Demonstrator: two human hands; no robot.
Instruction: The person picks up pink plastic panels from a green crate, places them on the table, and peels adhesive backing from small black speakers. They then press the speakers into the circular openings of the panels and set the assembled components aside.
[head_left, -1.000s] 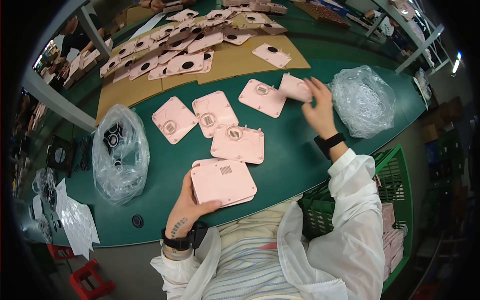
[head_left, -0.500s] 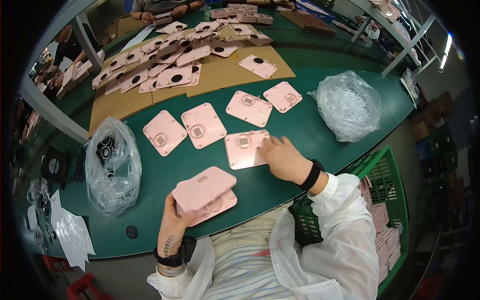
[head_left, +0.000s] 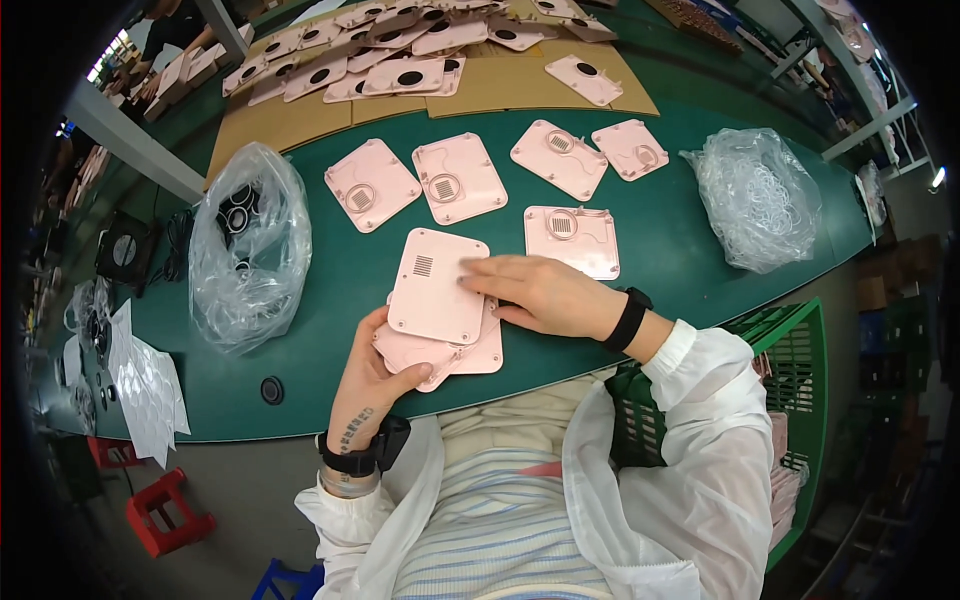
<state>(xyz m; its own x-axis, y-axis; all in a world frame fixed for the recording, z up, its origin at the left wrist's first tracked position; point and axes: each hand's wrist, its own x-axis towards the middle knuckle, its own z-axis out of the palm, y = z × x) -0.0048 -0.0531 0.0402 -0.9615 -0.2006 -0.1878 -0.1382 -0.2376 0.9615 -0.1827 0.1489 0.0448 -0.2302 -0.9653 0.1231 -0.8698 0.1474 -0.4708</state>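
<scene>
My left hand [head_left: 375, 365] grips a small stack of pink plastic panels [head_left: 482, 358] at its left corner, the thumb lying on top. Above it lies another pink panel [head_left: 437, 295], turned at an angle, with a slotted vent and screw holes at its corners. My right hand [head_left: 545, 295] has its fingers over the right edge of this upper panel, the thumb lower down beside the edge; its underside is hidden. Just beyond my right hand, a pink panel [head_left: 595, 255] with a round vented ring rests on the green table.
Several pink panels [head_left: 375, 190] lie across the table [head_left: 340, 270]. At left stands a plastic bag of black rings [head_left: 270, 280], near a black round part [head_left: 271, 390]. A bag of white rings [head_left: 755, 200] sits right. Many panels cover the cardboard [head_left: 300, 135]. A green crate [head_left: 815, 370] is beside me.
My right hand has left the panel on the table and come across to the upper panel. That panel has turned more upright and shifted up. The view has shifted too.
</scene>
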